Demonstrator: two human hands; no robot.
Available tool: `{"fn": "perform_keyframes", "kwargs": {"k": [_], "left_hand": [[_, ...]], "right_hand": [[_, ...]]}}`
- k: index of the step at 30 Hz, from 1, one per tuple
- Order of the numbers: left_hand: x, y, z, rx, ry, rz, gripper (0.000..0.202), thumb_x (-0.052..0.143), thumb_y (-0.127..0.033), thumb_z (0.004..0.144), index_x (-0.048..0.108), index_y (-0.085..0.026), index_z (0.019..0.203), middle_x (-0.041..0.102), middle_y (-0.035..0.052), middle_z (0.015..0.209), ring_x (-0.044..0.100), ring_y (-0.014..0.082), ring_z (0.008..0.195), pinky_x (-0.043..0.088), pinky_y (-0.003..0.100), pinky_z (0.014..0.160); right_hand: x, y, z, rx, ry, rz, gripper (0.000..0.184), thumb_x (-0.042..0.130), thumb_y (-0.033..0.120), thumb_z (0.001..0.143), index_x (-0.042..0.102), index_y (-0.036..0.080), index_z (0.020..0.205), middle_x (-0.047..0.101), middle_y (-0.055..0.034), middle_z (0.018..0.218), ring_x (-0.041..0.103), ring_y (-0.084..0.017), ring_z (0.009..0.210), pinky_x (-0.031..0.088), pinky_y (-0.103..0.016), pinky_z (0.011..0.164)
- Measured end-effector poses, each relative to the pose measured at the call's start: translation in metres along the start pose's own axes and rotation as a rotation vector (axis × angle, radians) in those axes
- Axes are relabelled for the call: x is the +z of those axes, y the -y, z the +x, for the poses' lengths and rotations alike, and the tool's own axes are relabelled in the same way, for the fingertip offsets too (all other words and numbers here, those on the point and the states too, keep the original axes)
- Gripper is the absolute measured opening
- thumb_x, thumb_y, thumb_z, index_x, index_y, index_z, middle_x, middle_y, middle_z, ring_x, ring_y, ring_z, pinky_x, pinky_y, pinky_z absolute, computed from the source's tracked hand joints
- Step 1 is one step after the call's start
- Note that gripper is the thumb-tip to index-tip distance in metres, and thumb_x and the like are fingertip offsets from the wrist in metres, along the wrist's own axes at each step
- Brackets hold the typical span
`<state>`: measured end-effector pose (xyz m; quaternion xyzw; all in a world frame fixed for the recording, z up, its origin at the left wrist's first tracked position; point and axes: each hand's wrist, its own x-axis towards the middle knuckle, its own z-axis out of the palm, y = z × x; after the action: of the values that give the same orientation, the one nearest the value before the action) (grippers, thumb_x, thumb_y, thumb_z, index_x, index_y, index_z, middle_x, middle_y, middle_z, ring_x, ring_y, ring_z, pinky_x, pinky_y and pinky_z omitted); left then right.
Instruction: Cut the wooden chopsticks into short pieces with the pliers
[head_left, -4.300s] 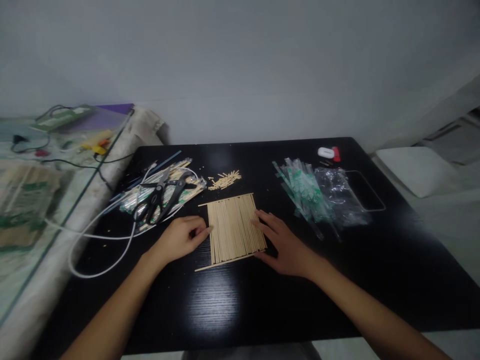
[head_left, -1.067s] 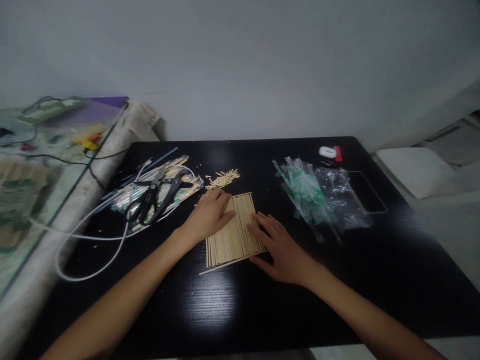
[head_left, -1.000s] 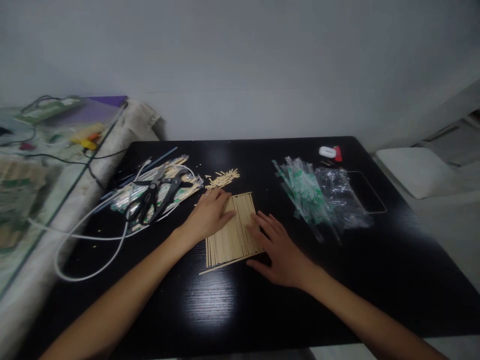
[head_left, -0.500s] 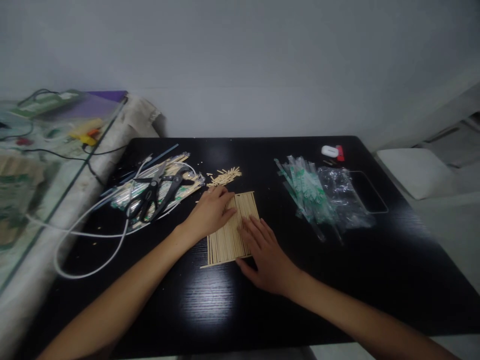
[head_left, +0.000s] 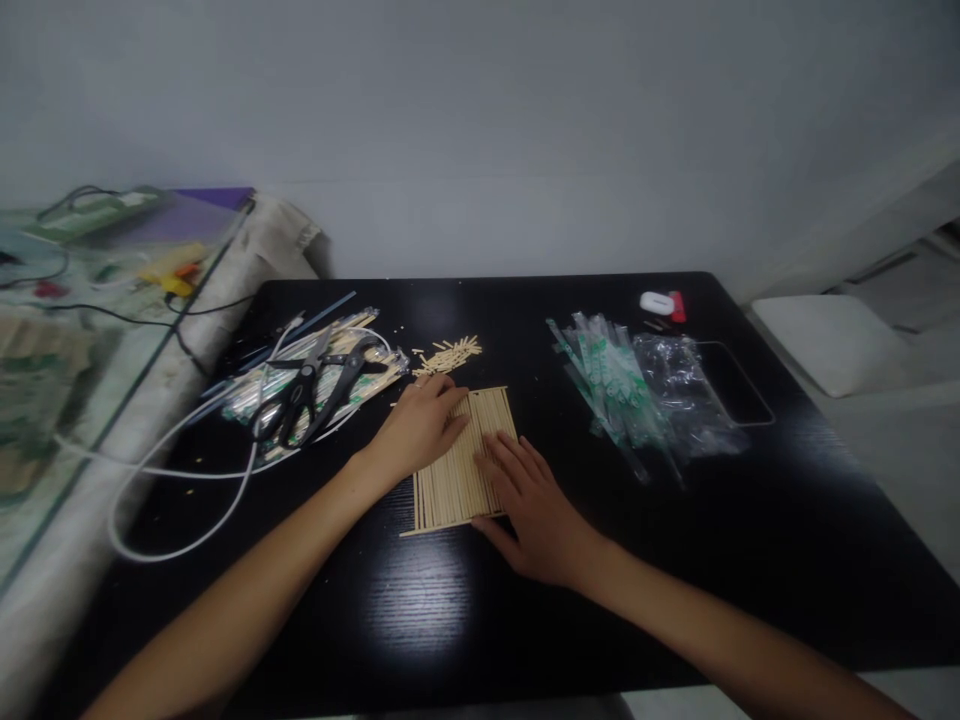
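A flat mat of pale wooden sticks laid side by side lies on the black table. My left hand rests flat on the mat's upper left part, fingers stretched out. My right hand lies flat over the mat's lower right part, fingers spread. Neither hand holds anything. One loose stick lies across the mat's near edge. A small heap of short stick offcuts sits just beyond the mat.
Black scissors lie on a pile of wrapped sticks with a white cable looping around them at the left. Clear plastic wrappers are heaped at the right, with a white and red small object behind. A cluttered glass surface adjoins the table's left side.
My left hand moved from the mat's left edge onto its top. My right hand slid left, further over the mat's lower right part.
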<state>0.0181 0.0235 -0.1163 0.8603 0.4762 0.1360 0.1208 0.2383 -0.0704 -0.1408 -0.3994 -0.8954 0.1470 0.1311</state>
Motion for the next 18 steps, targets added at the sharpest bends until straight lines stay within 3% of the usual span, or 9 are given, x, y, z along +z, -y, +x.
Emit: {"fn": "perform_keyframes", "kwargs": {"k": [8, 12, 18], "left_hand": [[0.001, -0.001, 0.000, -0.003, -0.005, 0.008, 0.032, 0.057, -0.027, 0.097, 0.067, -0.014, 0.125, 0.063, 0.0138, 0.115, 0.059, 0.0300, 0.109, 0.050, 0.049, 0.098], [0.002, 0.000, 0.000, 0.001, -0.014, 0.000, 0.032, 0.058, -0.027, 0.097, 0.067, -0.013, 0.125, 0.063, 0.0147, 0.116, 0.059, 0.0300, 0.108, 0.050, 0.048, 0.099], [0.003, 0.001, -0.001, 0.006, -0.022, -0.005, 0.031, 0.057, -0.027, 0.098, 0.067, -0.013, 0.124, 0.063, 0.0138, 0.116, 0.058, 0.0296, 0.107, 0.050, 0.048, 0.099]], "right_hand": [[0.001, -0.003, 0.001, 0.008, -0.009, 0.036, 0.067, 0.057, 0.045, 0.099, 0.043, 0.008, 0.153, 0.038, -0.0244, 0.162, 0.025, -0.037, 0.156, 0.028, -0.062, 0.123], [-0.006, -0.012, 0.000, 0.002, 0.022, 0.111, 0.078, 0.066, 0.050, 0.094, 0.038, 0.012, 0.156, 0.032, -0.0221, 0.166, 0.022, -0.036, 0.157, 0.030, -0.061, 0.123], [-0.013, -0.021, -0.004, 0.011, 0.042, 0.167, 0.077, 0.068, 0.039, 0.094, 0.034, 0.017, 0.159, 0.029, -0.0172, 0.168, 0.019, -0.032, 0.158, 0.030, -0.057, 0.124]]}}
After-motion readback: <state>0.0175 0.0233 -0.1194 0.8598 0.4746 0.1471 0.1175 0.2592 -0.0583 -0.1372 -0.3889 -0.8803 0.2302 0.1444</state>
